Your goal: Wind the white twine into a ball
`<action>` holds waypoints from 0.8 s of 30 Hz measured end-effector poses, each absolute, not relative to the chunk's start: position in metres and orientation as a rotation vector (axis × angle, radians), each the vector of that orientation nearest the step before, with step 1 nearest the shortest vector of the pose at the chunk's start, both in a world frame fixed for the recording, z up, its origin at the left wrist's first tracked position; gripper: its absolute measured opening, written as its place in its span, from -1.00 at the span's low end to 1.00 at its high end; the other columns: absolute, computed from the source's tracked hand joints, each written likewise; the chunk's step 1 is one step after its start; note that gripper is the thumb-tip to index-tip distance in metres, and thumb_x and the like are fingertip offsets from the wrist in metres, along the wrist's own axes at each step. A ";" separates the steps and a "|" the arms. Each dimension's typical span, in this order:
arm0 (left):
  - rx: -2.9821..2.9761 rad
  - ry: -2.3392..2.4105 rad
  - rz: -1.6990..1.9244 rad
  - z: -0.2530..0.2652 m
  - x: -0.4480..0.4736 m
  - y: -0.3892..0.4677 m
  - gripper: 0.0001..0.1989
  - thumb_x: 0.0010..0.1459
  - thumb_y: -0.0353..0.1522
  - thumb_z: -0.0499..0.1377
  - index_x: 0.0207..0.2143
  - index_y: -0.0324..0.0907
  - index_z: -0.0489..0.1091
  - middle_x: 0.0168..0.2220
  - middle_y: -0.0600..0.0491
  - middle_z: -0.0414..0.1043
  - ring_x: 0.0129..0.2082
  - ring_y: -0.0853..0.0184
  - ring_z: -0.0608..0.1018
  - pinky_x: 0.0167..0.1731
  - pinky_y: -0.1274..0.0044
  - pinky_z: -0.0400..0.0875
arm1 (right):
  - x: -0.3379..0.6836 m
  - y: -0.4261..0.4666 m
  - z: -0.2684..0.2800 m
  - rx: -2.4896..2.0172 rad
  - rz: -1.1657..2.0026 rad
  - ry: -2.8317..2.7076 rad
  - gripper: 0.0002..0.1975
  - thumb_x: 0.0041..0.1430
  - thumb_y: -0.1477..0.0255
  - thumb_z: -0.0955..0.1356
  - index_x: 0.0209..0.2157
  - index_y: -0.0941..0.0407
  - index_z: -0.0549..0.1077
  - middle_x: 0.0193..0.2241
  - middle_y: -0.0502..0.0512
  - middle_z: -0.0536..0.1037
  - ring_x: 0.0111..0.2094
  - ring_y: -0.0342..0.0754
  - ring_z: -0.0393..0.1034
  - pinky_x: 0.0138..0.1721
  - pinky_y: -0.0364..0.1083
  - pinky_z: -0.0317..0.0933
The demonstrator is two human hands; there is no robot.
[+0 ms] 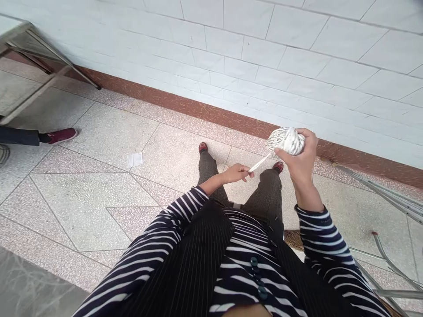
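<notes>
Ball (286,140): white, dark-flecked yarn, sitting at 3 o'clock from the view's centre, held off the floor (165,165).
Right hand (303,160): curving around the ball's 3 o'clock side, thumb and fingers spreading to its width and gripping it.
Left hand (234,173): closing at the fingertips, pinching the strand.
Strand (260,163): running straight from the left hand towards 2 o'clock, joining the ball.
Wall (251,48): standing at 12 o'clock, its tiles rising above a red-brown skirting (185,103).
Paper (135,160): lying at 9 o'clock on the floor.
Another person's shoe (62,135): resting farther out at 9 o'clock, near a table (13,27) standing at 10.
Metal frame (383,251): showing at 4 o'clock.
</notes>
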State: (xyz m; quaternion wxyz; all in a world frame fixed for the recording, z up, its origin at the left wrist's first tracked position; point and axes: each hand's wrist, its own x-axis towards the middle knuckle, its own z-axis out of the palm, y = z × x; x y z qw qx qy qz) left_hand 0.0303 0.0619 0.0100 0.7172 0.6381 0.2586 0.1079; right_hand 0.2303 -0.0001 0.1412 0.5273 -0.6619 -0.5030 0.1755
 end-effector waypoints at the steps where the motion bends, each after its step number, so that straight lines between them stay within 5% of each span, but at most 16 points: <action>1: 1.431 0.531 0.219 0.018 0.029 0.060 -0.80 0.14 -0.40 0.11 -0.31 -0.27 0.54 -0.20 -0.04 0.55 -0.21 0.38 0.54 -0.27 0.59 0.53 | 0.233 0.004 0.130 -1.653 0.322 -1.212 -0.28 -0.19 0.33 0.55 0.06 -0.01 0.34 0.09 0.15 0.20 0.23 0.29 0.09 0.27 0.31 0.04; 6: 1.597 0.549 0.084 0.052 0.028 0.076 -0.79 0.13 -0.38 0.14 -0.41 -0.29 0.54 -0.41 0.00 0.53 -0.41 0.42 0.52 -0.41 0.62 0.40 | 0.237 0.001 0.068 -1.888 0.576 -1.281 -0.37 -0.25 0.41 0.54 -0.02 0.03 0.47 0.04 0.20 0.23 0.08 0.27 0.23 0.16 0.24 0.16; 14: 1.946 0.601 0.040 0.051 0.029 0.098 -0.79 0.04 -0.38 0.17 -0.60 -0.27 0.44 -0.67 0.17 0.20 -0.62 0.50 0.19 -0.53 0.55 0.02 | 0.218 -0.039 0.027 -1.491 1.678 -0.711 -0.42 -0.27 0.35 0.57 -0.09 -0.01 0.51 -0.18 0.01 0.56 -0.13 0.10 0.43 -0.07 0.02 0.30; 18: 2.047 0.667 0.072 0.043 0.033 0.084 -0.71 0.10 -0.40 0.11 -0.67 -0.25 0.34 -0.70 0.17 0.10 -0.62 0.48 0.14 -0.51 0.51 -0.02 | 0.207 -0.047 0.026 -1.373 1.782 -0.565 -0.43 -0.20 0.29 0.59 -0.07 -0.05 0.48 -0.13 0.00 0.58 -0.15 0.06 0.46 -0.21 -0.05 0.31; 24: 2.232 0.696 0.011 0.044 0.034 0.075 -0.75 0.10 -0.40 0.11 -0.62 -0.23 0.40 -0.67 0.12 0.24 -0.61 0.44 0.17 -0.49 0.48 -0.04 | 0.193 -0.049 0.019 -1.501 1.611 -0.644 -0.41 -0.28 0.37 0.60 -0.12 -0.01 0.46 -0.22 -0.04 0.56 -0.16 0.04 0.44 -0.19 -0.08 0.29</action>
